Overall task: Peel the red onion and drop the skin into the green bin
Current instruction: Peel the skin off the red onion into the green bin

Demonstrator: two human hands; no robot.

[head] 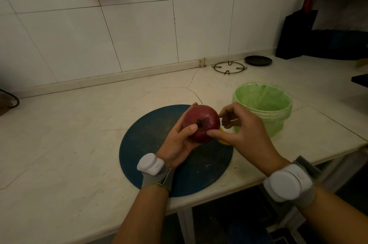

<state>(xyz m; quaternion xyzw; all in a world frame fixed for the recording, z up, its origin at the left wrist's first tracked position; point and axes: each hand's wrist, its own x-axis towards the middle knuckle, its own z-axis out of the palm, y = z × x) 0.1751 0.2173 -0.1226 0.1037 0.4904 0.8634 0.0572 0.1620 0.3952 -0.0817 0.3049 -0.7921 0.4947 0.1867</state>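
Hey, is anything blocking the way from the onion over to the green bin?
Nothing visible does. The left hand holds the red onion over the blue cutting board; the green bin stands open just to its right. Only the right hand, touching the onion, lies between them.

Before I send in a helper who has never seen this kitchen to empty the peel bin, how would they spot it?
On the pale stone counter, look just right of the round dark blue board. The green bin stands there, an open tub lined with a thin green bag. It is the only green, upright container; the black dish and wire ring by the wall lie flat.
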